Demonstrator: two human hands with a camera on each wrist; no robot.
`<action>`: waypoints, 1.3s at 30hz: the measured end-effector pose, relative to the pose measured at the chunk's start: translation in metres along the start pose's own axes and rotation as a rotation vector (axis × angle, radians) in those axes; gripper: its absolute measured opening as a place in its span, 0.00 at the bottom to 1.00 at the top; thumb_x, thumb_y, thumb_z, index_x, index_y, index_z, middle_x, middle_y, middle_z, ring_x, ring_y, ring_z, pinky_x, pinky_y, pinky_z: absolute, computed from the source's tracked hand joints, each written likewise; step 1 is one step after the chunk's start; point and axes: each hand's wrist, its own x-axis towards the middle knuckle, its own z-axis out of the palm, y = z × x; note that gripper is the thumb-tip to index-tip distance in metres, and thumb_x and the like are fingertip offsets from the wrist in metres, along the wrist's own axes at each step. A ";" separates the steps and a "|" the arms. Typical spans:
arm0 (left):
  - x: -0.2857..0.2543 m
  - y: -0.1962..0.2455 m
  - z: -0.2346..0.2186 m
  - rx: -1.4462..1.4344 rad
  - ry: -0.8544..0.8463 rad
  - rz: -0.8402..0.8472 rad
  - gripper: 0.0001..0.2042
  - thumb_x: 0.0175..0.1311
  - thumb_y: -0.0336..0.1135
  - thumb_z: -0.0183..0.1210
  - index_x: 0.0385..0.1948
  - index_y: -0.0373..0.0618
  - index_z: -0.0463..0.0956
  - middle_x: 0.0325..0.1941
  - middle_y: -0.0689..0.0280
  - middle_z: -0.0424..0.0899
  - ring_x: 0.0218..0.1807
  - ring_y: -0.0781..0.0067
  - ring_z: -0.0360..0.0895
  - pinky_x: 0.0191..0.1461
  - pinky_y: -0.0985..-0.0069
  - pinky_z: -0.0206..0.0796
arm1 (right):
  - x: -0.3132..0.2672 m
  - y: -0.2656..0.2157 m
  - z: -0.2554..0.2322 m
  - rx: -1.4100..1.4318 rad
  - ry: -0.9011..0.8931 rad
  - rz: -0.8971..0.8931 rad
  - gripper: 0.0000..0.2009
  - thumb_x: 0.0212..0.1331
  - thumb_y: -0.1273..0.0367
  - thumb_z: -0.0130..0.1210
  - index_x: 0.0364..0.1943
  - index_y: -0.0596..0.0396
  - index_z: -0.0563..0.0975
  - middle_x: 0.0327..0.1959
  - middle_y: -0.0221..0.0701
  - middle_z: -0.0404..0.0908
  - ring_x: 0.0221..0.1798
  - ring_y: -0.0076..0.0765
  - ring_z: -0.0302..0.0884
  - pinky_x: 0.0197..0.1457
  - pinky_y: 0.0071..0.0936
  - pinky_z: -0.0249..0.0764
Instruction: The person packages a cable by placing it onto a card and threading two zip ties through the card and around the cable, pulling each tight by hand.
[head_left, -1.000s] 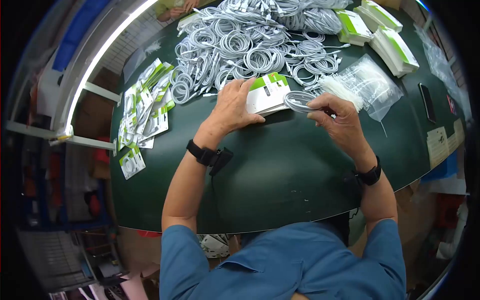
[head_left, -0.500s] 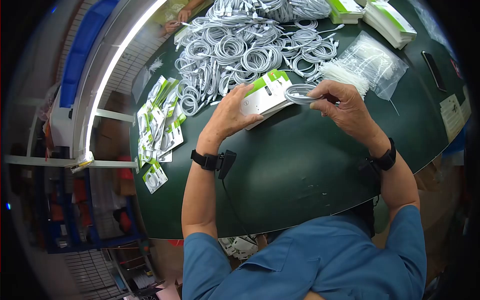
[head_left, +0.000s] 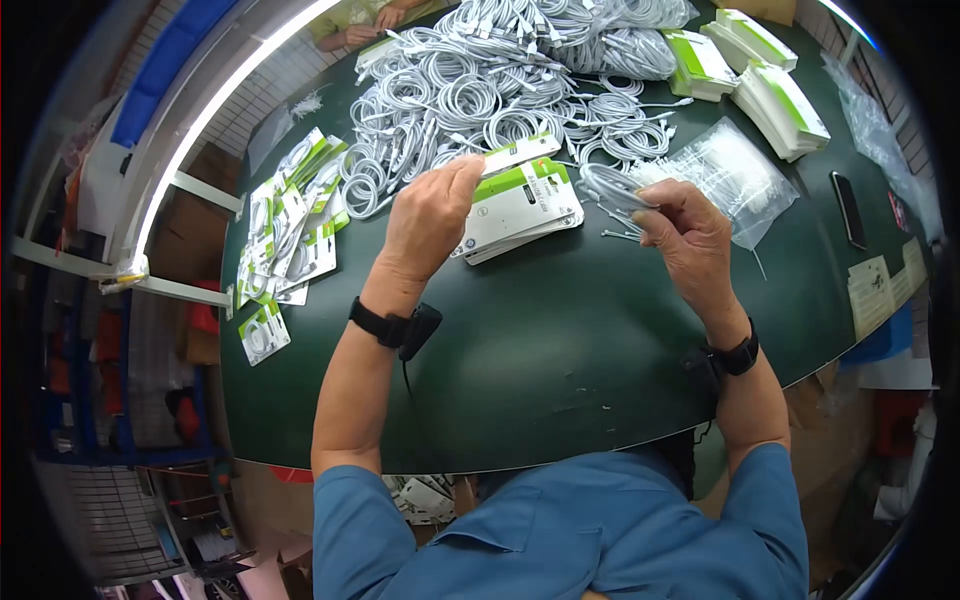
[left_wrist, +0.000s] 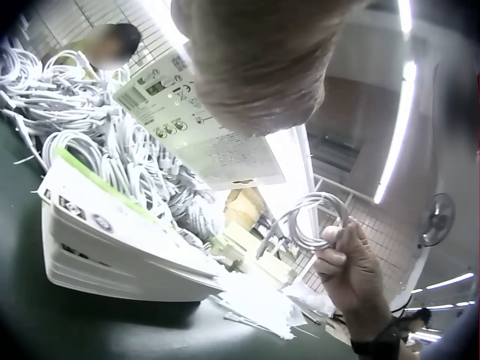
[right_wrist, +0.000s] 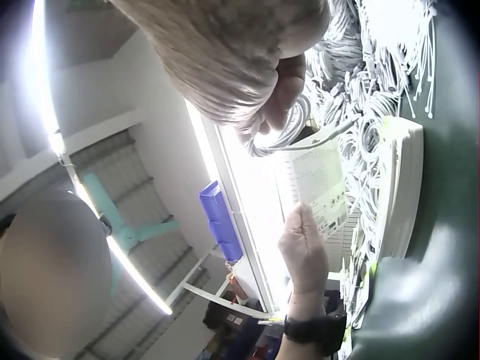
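My left hand (head_left: pixel 432 215) pinches a white and green packaging card (head_left: pixel 522 151) by one end, raised above a stack of the same cards (head_left: pixel 520 215). The printed back of that card (left_wrist: pixel 202 139) faces the left wrist camera. My right hand (head_left: pixel 690 240) pinches a coiled light grey cable (head_left: pixel 610 188) between thumb and fingers, just right of the card stack. In the right wrist view the cable coil (right_wrist: pixel 289 133) overlaps the raised card (right_wrist: pixel 321 176). The coil's far side is partly hidden by my fingers.
A large heap of coiled cables (head_left: pixel 470 95) covers the back of the green table (head_left: pixel 500 360). Carded cables (head_left: pixel 290 215) pile up at left. At right lie a bag of white ties (head_left: pixel 735 180), more card stacks (head_left: pixel 780 110) and a phone (head_left: pixel 848 208). Another person's hands (head_left: pixel 360 35) show behind.
My left hand has lifted a card off the stack and moved slightly left with it. My right hand still holds the cable, its coil now tilted. The head view has swung and returned.
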 end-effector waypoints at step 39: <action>-0.094 0.174 -0.039 -2.202 0.018 -1.698 0.18 0.80 0.41 0.50 0.58 0.35 0.76 0.48 0.55 0.86 0.43 0.65 0.84 0.42 0.70 0.77 | -0.056 0.007 0.045 -0.398 -0.389 -0.649 0.18 0.49 0.79 0.70 0.48 0.54 0.84 0.36 0.34 0.85 0.32 0.36 0.85 0.30 0.30 0.83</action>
